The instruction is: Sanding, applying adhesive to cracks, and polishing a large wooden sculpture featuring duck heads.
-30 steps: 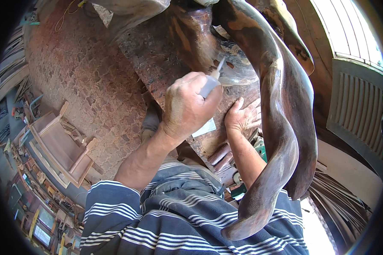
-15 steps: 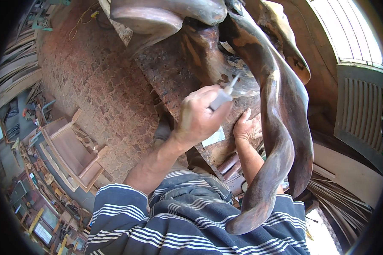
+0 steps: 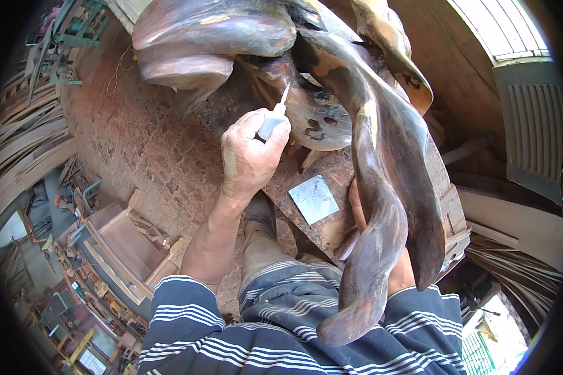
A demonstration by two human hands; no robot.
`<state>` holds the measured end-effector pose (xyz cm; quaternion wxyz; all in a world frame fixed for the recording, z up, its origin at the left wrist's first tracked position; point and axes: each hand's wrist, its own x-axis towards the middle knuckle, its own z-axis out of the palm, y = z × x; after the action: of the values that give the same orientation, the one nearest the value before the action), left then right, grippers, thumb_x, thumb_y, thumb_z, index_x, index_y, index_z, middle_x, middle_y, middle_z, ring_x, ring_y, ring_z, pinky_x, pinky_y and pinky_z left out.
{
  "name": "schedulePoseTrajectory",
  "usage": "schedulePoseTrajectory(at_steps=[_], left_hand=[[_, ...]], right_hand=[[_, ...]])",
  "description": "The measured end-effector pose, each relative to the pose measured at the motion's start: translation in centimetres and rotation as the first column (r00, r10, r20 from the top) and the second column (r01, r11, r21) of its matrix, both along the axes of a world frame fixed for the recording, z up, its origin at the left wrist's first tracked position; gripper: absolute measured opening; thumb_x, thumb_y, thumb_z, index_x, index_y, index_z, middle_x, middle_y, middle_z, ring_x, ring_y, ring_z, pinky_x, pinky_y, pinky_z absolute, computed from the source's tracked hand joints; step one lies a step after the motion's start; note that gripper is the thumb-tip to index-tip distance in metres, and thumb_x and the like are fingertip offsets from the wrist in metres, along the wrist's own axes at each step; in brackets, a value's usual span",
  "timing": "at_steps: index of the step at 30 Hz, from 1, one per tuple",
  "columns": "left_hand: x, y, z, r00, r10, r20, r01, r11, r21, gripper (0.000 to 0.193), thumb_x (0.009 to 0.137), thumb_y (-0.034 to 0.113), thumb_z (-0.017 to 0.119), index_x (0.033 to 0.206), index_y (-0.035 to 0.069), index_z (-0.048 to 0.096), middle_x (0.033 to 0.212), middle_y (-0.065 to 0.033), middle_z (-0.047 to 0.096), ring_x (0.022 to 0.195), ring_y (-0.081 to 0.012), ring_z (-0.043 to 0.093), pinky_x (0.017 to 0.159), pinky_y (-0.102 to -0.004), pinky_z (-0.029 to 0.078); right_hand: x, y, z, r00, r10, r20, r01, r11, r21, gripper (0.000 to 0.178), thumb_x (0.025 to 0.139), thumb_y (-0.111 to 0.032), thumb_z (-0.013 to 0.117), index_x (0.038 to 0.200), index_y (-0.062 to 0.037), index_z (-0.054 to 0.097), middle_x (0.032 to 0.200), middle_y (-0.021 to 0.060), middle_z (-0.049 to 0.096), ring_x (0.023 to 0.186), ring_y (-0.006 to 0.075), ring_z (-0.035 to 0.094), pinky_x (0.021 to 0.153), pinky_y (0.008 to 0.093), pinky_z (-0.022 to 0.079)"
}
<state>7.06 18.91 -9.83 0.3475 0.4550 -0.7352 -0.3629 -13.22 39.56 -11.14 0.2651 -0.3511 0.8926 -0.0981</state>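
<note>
My left hand (image 3: 251, 153) is closed round a small white squeeze bottle (image 3: 271, 124), its thin nozzle pointing up and away from me. Just beyond the nozzle rises a large sculpted piece of polished dark wood (image 3: 381, 181), with twisting limbs and small dark holes in a pale, glossy part. My right hand (image 3: 356, 203) is mostly behind the nearest limb; only a sliver of it shows, and its fingers are hidden. A pale square plate or sheet (image 3: 313, 199) lies on the worn workbench (image 3: 288, 209) between my hands.
A wooden chair-like frame (image 3: 128, 244) stands on the stained floor at left. Long boards (image 3: 40, 140) are stacked at the far left, and thin strips (image 3: 503, 269) at right. A louvred panel (image 3: 533, 125) is below the bright window (image 3: 503, 28).
The view has shifted. My left hand has moved left relative to the bench, uncovering the pale square, and the bottle points more steeply away. My right hand has gone mostly behind the wooden limb.
</note>
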Motion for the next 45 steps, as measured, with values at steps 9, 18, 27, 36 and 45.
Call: schedulePoseTrajectory(at_steps=[9,18,27,36,45], left_hand=[[2.8,6.1,0.1,1.0,-0.003,-0.03,0.01,0.969,0.245,0.011,0.098,0.007,0.075,0.099,-0.002,0.068,0.083,-0.0101,0.067,0.076,-0.0178,0.066,0.07,-0.0373,0.054],[10.0,19.4,1.9,0.983,-0.186,0.008,0.159,0.863,0.48,0.028,0.094,0.013,0.08,0.118,0.0,0.075,0.108,-0.013,0.078,0.102,-0.0208,0.074,0.091,-0.0356,0.058],[12.2,24.5,4.1,0.956,-0.287,-0.057,0.277,0.826,0.49,0.04,0.094,0.009,0.083,0.131,-0.003,0.074,0.118,-0.0071,0.079,0.111,-0.0122,0.07,0.102,-0.0299,0.055],[12.5,25.6,4.3,0.937,-0.323,-0.133,0.349,0.868,0.354,0.048,0.094,0.007,0.085,0.139,-0.001,0.071,0.131,-0.01,0.075,0.12,-0.0166,0.069,0.107,-0.032,0.054],[9.9,26.9,3.2,0.887,-0.448,0.112,0.415,0.88,0.232,0.04,0.095,0.013,0.086,0.129,-0.002,0.072,0.13,-0.0147,0.075,0.119,-0.0208,0.072,0.103,-0.0348,0.057]], right_hand=[[0.6,3.5,-11.8,0.925,-0.087,-0.371,0.114,0.992,0.052,0.076,0.107,-0.057,0.056,0.168,-0.0149,0.043,0.172,0.0229,0.041,0.159,0.0465,0.035,0.128,0.0618,0.028],[-1.2,1.2,-23.1,0.663,-0.33,-0.672,0.23,0.944,-0.237,0.085,0.102,-0.065,0.06,0.17,-0.0185,0.04,0.178,0.0192,0.033,0.161,0.0477,0.029,0.126,0.0728,0.023],[-0.4,1.0,-15.0,0.855,-0.358,-0.376,0.303,0.932,-0.198,0.093,0.096,-0.06,0.07,0.169,-0.0111,0.04,0.179,0.0252,0.022,0.163,0.0528,0.016,0.128,0.0734,0.015],[7.0,12.0,-1.3,0.412,0.308,0.857,0.252,0.866,-0.432,0.078,0.099,-0.034,0.08,0.163,-0.0023,0.05,0.147,0.0187,0.07,0.132,0.0254,0.066,0.115,0.0387,0.051],[11.8,16.3,1.3,0.158,0.23,0.96,0.4,0.874,-0.276,0.071,0.099,-0.021,0.085,0.157,0.0053,0.054,0.124,0.0055,0.074,0.097,0.0095,0.065,0.079,0.0237,0.054]])
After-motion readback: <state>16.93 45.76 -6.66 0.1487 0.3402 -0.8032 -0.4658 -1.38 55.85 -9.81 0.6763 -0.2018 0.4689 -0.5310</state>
